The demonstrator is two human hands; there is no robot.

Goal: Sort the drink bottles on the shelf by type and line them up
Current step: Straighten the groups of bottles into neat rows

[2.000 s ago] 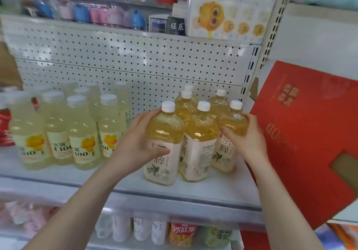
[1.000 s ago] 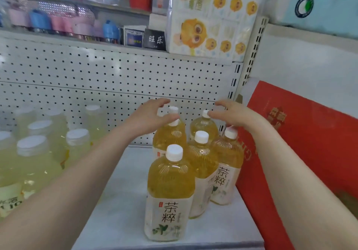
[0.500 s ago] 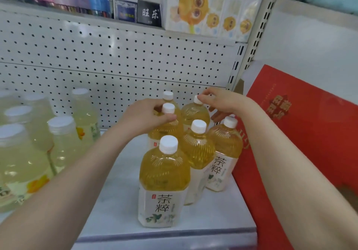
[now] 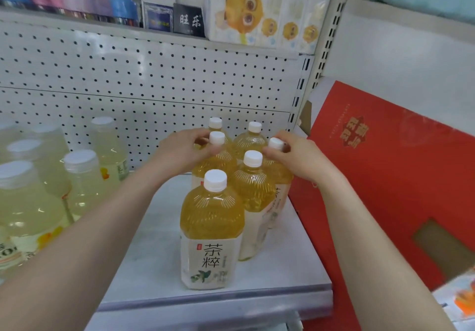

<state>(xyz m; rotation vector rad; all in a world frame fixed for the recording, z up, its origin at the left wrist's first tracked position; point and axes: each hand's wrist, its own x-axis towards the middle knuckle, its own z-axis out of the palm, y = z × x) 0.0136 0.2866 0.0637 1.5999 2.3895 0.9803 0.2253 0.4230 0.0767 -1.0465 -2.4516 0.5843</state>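
The six tea bottles [image 4: 212, 210] stand bunched at the right end of the shelf [image 4: 154, 253], roughly in two files, well apart from the pale lemon drinks [image 4: 82, 176] on the left. Half a second ago the right hand [image 4: 295, 161] was at a back bottle's cap; now it pinches the cap of the right bottle [image 4: 275, 142], one row nearer. The left hand [image 4: 180, 153] still curls round the neck of the middle-left bottle [image 4: 213, 162]. Sorting looks done; this is probably straightening the rows. Both forearms reach forward, palms turned inward.
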